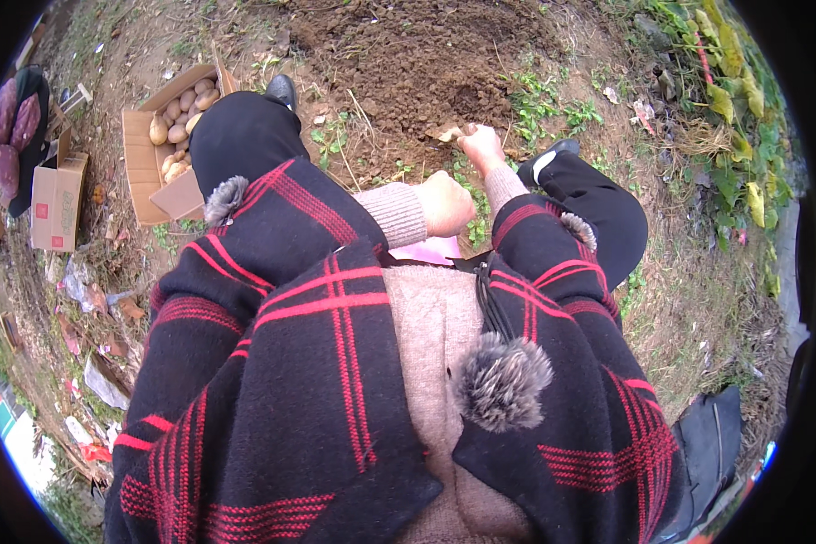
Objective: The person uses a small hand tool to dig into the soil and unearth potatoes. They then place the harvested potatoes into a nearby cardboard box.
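Observation:
My left hand (pixel 447 205) is curled in front of my lap, its knuckles up and its fingers hidden under it. Whether it holds anything does not show. Farther out and to the right, my right hand (pixel 482 147) is bent low over the ground, fingers curled. At its fingertips lies a small pale brown flat piece (pixel 447 134), too small to name; a grip on it is not plain. Just beyond is loose, dug-up brown soil (pixel 408 68). Part of a pink thing (pixel 427 251) shows below my left hand, mostly covered by my clothes.
An open cardboard box (pixel 143 160) of potatoes (pixel 177 132) stands beside my left knee. Farther left are another cardboard box (pixel 58 200) and a person's patterned sleeve (pixel 26 122). Leafy vines (pixel 734 136) line the right side. Scattered litter (pixel 105 381) lies at lower left.

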Demonstrator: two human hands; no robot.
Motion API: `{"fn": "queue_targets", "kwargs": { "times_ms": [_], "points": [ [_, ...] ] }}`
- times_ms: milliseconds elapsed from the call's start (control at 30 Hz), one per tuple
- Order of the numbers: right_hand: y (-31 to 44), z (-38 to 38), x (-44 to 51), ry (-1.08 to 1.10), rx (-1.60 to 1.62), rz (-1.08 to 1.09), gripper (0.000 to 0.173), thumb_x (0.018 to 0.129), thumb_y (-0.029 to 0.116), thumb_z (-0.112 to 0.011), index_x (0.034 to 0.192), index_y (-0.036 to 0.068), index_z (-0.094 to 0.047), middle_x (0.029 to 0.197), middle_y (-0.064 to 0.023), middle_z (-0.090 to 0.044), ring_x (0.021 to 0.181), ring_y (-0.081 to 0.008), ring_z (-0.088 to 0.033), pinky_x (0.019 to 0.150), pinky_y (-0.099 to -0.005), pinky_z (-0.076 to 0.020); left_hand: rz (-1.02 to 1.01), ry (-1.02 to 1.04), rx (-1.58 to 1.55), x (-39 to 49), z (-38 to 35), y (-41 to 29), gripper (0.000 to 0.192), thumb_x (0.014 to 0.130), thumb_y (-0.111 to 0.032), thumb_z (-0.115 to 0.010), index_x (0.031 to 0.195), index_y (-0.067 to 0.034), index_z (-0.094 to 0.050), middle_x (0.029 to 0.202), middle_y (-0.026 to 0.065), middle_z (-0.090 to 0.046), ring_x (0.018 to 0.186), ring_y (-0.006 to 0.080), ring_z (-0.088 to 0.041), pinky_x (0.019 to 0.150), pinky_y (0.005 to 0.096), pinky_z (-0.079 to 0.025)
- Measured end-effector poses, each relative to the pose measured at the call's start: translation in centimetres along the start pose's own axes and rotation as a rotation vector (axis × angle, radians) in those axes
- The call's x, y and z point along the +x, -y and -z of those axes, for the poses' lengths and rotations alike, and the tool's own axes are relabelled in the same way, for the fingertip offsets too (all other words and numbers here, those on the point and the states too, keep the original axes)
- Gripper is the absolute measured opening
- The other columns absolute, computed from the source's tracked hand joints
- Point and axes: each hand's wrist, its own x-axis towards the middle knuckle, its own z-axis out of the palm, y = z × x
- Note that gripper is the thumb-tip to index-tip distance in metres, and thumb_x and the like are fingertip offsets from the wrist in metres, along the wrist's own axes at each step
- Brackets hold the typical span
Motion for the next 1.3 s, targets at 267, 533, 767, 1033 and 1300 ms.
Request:
{"fn": "queue_targets", "kwargs": {
  "times_ms": [267, 533, 767, 1033, 1300],
  "points": [
    [0.5, 0.2, 0.0, 0.044, 0.027, -0.148, 0.038, 0.090, 0.038, -0.051, 0.115, 0.013, -0.064, 0.119, -0.0183, -0.062, 0.114, -0.0320, -0.057, 0.094, -0.0422, -0.0444, 0.004, -0.018, -0.009, 0.0, 0.0, 0.1, 0.027, 0.075, -0.032, -0.069, 0.078, -0.006, -0.069, 0.079, 0.0103, -0.068, 0.078, 0.0264, -0.068, 0.067, 0.0410, -0.052],
    [0.5, 0.4, 0.3, 0.082, -0.073, -0.128, 0.044, 0.092, 0.040, -0.048, 0.120, 0.008, -0.060, 0.125, -0.0193, -0.057, 0.119, -0.0324, -0.054, 0.098, -0.0419, -0.0427, 0.012, -0.021, -0.004, 0.3, -0.2, 0.1, 0.024, 0.074, -0.030, -0.068, 0.078, -0.006, -0.068, 0.078, 0.0107, -0.068, 0.076, 0.0262, -0.069, 0.066, 0.0409, -0.052],
    [1.0, 1.1, -0.3, 0.119, -0.165, -0.018, 0.046, 0.094, 0.037, -0.045, 0.120, 0.001, -0.058, 0.126, -0.0220, -0.056, 0.121, -0.0334, -0.052, 0.100, -0.0429, -0.0409, 0.000, -0.010, -0.010, 0.5, -0.5, 0.3, 0.023, 0.075, -0.029, -0.067, 0.081, -0.007, -0.068, 0.078, 0.0106, -0.069, 0.077, 0.0260, -0.069, 0.067, 0.0413, -0.053],
    [2.0, 1.3, 0.7, 0.225, -0.250, -0.021, 0.047, 0.094, 0.036, -0.046, 0.123, 0.001, -0.057, 0.128, -0.0220, -0.054, 0.122, -0.0333, -0.051, 0.100, -0.0413, -0.0411, 0.018, 0.020, -0.023, 0.5, -0.3, 0.4, 0.025, 0.075, -0.030, -0.068, 0.082, -0.006, -0.068, 0.079, 0.0114, -0.069, 0.078, 0.0265, -0.069, 0.068, 0.0420, -0.053],
    [2.0, 2.1, 0.4, 0.263, -0.279, -0.027, 0.047, 0.094, 0.039, -0.048, 0.120, 0.001, -0.058, 0.125, -0.0213, -0.056, 0.120, -0.0310, -0.053, 0.098, -0.0403, -0.0429, -0.006, -0.049, -0.029, 0.3, -0.5, 0.3, 0.022, 0.075, -0.026, -0.065, 0.082, -0.005, -0.067, 0.077, 0.0109, -0.068, 0.077, 0.0275, -0.068, 0.067, 0.0420, -0.052]
  ]
}}
